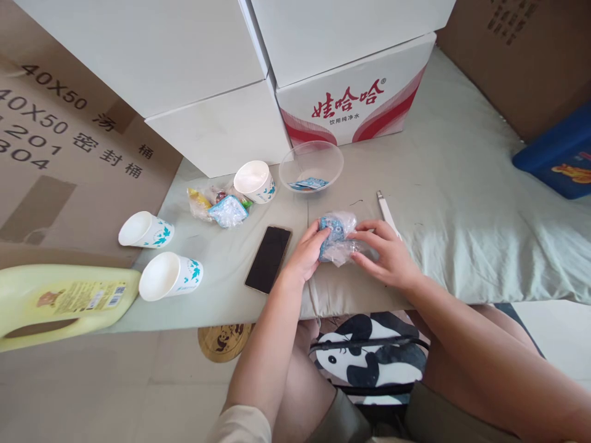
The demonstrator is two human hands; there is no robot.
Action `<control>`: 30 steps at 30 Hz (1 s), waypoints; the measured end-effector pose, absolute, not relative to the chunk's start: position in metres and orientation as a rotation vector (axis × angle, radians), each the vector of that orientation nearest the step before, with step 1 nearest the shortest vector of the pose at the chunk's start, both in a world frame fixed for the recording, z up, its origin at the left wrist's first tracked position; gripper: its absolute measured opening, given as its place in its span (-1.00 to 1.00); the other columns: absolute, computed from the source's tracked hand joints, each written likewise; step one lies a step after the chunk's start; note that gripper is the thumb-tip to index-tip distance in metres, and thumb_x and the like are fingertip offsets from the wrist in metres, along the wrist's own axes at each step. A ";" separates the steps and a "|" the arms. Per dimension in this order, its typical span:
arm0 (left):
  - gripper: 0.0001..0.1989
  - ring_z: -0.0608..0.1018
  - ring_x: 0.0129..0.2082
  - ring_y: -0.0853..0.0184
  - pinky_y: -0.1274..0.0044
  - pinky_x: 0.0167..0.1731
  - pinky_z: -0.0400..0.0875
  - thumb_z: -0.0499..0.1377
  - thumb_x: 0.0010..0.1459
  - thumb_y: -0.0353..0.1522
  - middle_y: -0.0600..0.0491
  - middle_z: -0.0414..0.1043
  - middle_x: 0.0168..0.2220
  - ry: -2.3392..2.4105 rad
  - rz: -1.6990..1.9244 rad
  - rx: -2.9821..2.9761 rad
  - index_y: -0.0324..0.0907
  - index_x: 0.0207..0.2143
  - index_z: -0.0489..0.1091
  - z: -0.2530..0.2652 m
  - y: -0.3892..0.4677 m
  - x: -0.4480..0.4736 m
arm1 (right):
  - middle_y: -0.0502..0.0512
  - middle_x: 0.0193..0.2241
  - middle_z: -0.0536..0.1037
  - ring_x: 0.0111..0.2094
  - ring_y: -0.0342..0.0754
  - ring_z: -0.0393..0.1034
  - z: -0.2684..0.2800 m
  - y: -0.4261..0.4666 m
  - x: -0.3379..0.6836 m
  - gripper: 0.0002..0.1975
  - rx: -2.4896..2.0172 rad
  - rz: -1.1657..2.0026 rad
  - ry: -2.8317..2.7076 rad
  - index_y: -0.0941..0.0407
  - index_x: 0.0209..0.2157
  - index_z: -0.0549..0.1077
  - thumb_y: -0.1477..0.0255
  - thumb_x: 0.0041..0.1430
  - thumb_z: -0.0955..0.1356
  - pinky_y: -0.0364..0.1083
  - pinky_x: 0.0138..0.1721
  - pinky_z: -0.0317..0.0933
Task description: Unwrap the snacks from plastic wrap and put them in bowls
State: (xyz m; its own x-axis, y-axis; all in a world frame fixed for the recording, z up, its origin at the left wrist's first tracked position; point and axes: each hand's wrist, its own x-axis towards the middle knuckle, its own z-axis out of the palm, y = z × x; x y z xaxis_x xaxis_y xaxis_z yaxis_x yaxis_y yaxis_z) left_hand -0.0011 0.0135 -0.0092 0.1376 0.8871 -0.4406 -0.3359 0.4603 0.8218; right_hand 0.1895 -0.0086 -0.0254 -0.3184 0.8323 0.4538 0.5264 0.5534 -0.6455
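Note:
My left hand (307, 251) grips a small blue printed packet (333, 226) wrapped in crinkled clear plastic (340, 252), its thumb lying over the front. From the other side, my right hand (388, 253) has its fingertips on the edge of the plastic, thumb below and fingers above. Just behind the hands stands a clear plastic bowl (305, 163) with flat blue packets (308, 184) in it. A white pen-like stick with a metal tip (388, 212) lies beyond my right hand. To the left of my left hand is a black phone (268, 258), lying flat.
Paper cups (252, 183) with blue leaf prints stand on the cloth-covered surface (452, 184), beside crumpled wrapped items (226, 209). A yellow jug (69, 301) is at the left edge. White boxes (355, 98) form the back, cardboard boxes (83, 154) the sides, and a blue container (558, 154) sits right.

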 end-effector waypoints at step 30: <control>-0.67 0.60 0.02 0.17 0.36 0.08 0.44 0.35 0.03 -0.35 0.01 0.61 -0.18 1.006 1.215 0.527 -0.17 -0.12 0.46 -0.004 0.017 -0.006 | 0.16 -0.26 0.55 -0.23 0.05 0.42 -0.023 -0.010 0.188 -0.87 -0.967 0.611 -1.993 0.06 -0.25 0.46 0.37 0.28 0.28 0.05 -0.19 0.30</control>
State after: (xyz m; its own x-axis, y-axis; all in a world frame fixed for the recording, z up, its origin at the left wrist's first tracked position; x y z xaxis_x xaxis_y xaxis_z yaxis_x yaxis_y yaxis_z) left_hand -0.0065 0.0167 -0.0040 0.0173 0.9368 -0.3494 -0.5183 0.3072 0.7981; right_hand 0.1879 -0.0099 -0.0225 -0.3696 0.8063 0.4618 0.4092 0.5875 -0.6982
